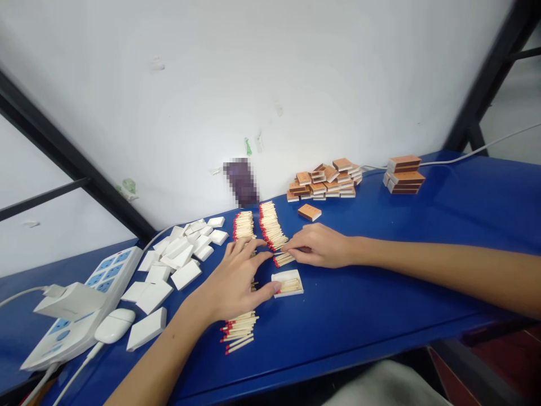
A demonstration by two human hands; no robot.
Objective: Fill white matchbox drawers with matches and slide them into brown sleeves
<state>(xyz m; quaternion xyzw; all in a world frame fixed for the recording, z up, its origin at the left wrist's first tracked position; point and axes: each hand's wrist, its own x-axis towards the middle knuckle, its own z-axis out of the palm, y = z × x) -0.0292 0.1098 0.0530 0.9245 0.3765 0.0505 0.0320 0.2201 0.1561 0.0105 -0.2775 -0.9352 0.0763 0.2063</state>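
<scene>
My left hand (pixel 239 279) is spread over a column of red-tipped matches (pixel 239 327), hiding its middle. Its thumb tip touches the left edge of a small white matchbox tray (pixel 289 274), which has some matches lying in it. The left index fingertip is close to the red heads of a small bunch of matches (pixel 284 259). On the bunch's other side, my right hand (pixel 319 246) has its fingers drawn together on the plain stick ends. Just behind these runs a second column of matches (pixel 270 223).
White trays (pixel 173 254) lie heaped at the left, beside a power strip (pixel 105 282) with a white charger (pixel 71 301). Orange matchboxes (pixel 325 180) are piled at the back, one box (pixel 310 212) in front; more boxes (pixel 403 175) are stacked at the right.
</scene>
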